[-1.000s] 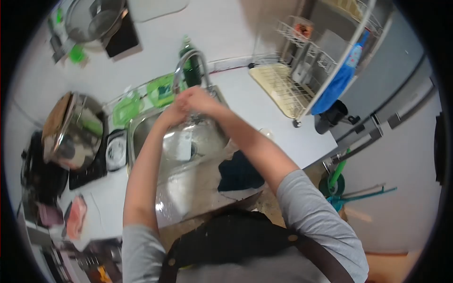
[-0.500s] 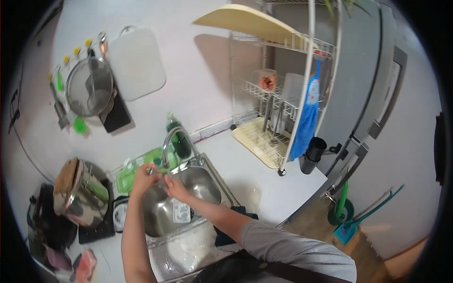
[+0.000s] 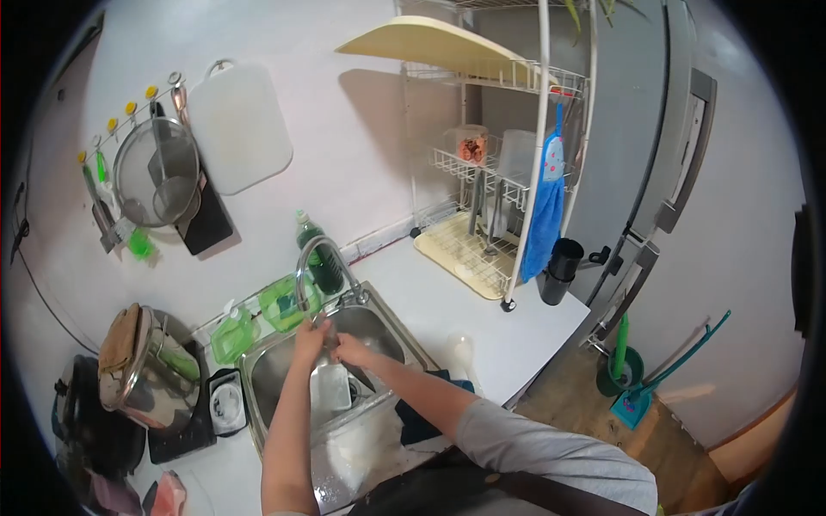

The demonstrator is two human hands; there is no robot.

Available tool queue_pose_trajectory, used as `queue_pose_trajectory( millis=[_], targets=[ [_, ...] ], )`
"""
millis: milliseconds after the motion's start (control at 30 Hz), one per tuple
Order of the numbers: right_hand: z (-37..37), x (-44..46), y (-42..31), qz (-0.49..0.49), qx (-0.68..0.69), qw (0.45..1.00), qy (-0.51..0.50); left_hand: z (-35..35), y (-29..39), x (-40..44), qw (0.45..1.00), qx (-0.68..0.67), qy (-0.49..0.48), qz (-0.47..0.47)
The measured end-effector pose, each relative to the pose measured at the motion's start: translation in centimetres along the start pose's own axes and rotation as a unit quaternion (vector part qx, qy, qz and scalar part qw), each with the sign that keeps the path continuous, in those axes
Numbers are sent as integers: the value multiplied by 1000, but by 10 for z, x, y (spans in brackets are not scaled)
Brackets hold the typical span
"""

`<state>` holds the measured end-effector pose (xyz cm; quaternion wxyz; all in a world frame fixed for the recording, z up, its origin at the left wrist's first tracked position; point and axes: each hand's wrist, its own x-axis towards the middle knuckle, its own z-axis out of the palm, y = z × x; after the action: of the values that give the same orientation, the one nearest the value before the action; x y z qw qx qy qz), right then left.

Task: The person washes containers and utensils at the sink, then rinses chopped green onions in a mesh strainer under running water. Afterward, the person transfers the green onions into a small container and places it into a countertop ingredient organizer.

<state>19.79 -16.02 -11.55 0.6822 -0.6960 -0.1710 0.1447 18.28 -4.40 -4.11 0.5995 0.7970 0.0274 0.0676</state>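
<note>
Close together under the curved metal faucet (image 3: pixel 311 249) are my left hand (image 3: pixel 311 340) and my right hand (image 3: pixel 351 351), above the steel sink (image 3: pixel 379 325). The fingers of both are curled around a small, clear, shiny item between them, too blurred to name. Below my hands, a clear rectangular plastic container (image 3: pixel 331 389) rests in the sink near the drain. Behind the faucet stands a bottle of green dish liquid (image 3: pixel 323 262). Green trays (image 3: pixel 288 303) lie along the sink's back edge.
A lidded steel pot (image 3: pixel 151 378) stands left of the sink. To the right are a dark cloth (image 3: pixel 422 417), a white wire rack (image 3: pixel 516 189) and a black cup (image 3: pixel 562 271). Strainers (image 3: pixel 155 172) and a white cutting board (image 3: pixel 241 129) hang on the wall.
My left hand has moved right and slightly down, towards my right hand, and the two are now closer together. My right hand has shifted a little right and down. The view has also shifted.
</note>
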Motion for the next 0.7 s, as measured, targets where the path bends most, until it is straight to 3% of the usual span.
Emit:
queue_pose_trajectory(
  millis=[33,100,167,233,333,433,500,600,700],
  targets=[
    [-3,-4,-10,0,8,1000,0,1,2,3,1000,21,-5,-10],
    [-2,13,19,-23,34,999,-30,-11,-11,26,970,238,-29,25],
    [-4,2,-1,-89,-106,990,10,-25,22,13,992,121,-41,2],
    [-3,-17,-36,-13,-154,988,12,-42,54,4,996,82,2,-16],
    [6,-15,-31,-79,-85,992,41,-67,77,1,996,-47,9,-70],
    [8,-6,9,-228,-130,957,126,-99,102,8,999,-14,34,-27],
    [-1,-18,5,-119,-197,968,102,-120,127,7,998,-16,61,3],
    [-15,-10,29,-29,-136,990,14,-140,166,-5,988,0,121,96],
    [-17,8,47,-77,-125,989,-9,-138,190,-30,962,23,199,187]
  ],
)
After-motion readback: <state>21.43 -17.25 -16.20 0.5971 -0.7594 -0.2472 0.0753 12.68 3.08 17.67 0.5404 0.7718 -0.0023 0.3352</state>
